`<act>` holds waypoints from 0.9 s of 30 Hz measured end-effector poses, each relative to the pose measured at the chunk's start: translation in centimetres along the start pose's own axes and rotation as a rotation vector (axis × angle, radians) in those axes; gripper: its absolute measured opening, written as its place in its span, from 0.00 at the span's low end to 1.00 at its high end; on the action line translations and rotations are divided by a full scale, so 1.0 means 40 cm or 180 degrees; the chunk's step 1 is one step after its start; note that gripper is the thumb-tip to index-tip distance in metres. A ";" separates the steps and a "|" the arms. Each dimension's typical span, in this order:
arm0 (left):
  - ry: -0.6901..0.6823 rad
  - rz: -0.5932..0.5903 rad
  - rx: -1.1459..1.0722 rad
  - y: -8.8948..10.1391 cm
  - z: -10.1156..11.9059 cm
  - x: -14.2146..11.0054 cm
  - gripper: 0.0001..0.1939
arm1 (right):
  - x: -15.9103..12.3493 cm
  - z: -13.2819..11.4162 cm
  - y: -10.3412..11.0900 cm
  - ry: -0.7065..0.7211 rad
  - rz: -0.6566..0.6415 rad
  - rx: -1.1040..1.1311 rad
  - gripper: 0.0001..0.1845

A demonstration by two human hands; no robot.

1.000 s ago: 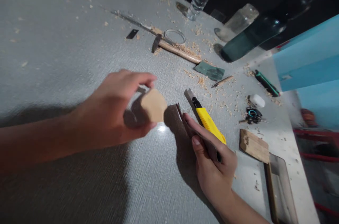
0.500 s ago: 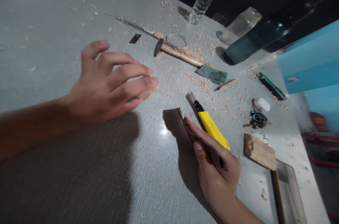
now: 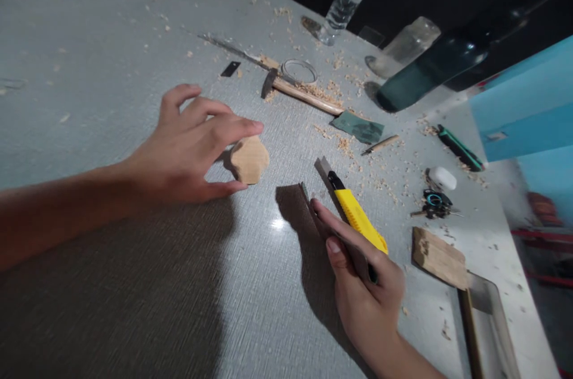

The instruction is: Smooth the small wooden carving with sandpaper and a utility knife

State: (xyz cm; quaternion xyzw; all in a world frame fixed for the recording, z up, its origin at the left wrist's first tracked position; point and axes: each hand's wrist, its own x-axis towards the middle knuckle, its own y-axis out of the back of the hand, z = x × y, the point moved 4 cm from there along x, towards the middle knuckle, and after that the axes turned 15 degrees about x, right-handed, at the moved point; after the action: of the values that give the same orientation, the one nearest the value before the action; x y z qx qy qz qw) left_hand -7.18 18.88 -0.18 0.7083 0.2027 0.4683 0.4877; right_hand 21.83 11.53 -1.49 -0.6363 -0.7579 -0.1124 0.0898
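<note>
A small, pale wooden piece (image 3: pixel 249 160) with a scalloped outline sits between the thumb and index finger of my left hand (image 3: pixel 192 146). Those two fingertips touch its opposite edges, while the other fingers are raised and curled. My right hand (image 3: pixel 367 283) pinches a thin dark sheet, apparently folded sandpaper (image 3: pixel 320 221), seen nearly edge-on between thumb and forefinger. Just beyond that hand lies a yellow utility knife (image 3: pixel 360 218) with its blade extended.
Behind lie a hammer (image 3: pixel 308 96), a green-grey sheet (image 3: pixel 358 126), a pencil-like stick (image 3: pixel 380 144) and wood shavings. Bottles, including a dark one (image 3: pixel 430 68), stand at the back. Keys (image 3: pixel 436 203), a white case (image 3: pixel 442 178) and a wooden block (image 3: pixel 439 256) are at right.
My left hand has turned and shifted slightly right, bringing the wooden piece's broad face into view between thumb and index finger. My right hand has stayed almost still with the sheet.
</note>
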 end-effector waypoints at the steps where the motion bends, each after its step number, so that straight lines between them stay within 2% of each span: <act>1: -0.0077 0.0069 0.0000 0.002 0.001 -0.002 0.31 | 0.001 0.000 -0.001 0.0004 -0.0004 -0.0013 0.26; 6: -0.0272 0.0316 0.0109 0.005 -0.001 -0.013 0.33 | 0.005 -0.007 -0.001 0.0070 -0.0006 -0.0134 0.25; 14: -0.0291 0.0906 -0.0187 0.010 0.008 -0.017 0.28 | -0.003 0.006 0.005 0.0025 -0.0025 -0.0051 0.26; 18: -0.0369 0.0909 -0.0257 0.016 0.015 -0.016 0.25 | -0.005 0.007 0.008 0.0027 -0.0017 -0.0131 0.25; 23: -0.0111 0.0620 -0.0388 0.004 0.011 -0.016 0.25 | -0.004 0.009 0.011 0.0027 -0.0023 -0.0195 0.25; 27: -0.0159 0.0934 -0.0610 -0.007 0.008 -0.016 0.28 | -0.001 0.003 0.009 0.0042 0.0002 -0.0248 0.23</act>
State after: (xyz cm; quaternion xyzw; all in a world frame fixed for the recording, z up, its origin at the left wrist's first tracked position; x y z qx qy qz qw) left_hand -7.17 18.37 -0.76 0.6920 0.0395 0.5340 0.4842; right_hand 22.19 11.57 -1.60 -0.6388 -0.7522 -0.1460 0.0699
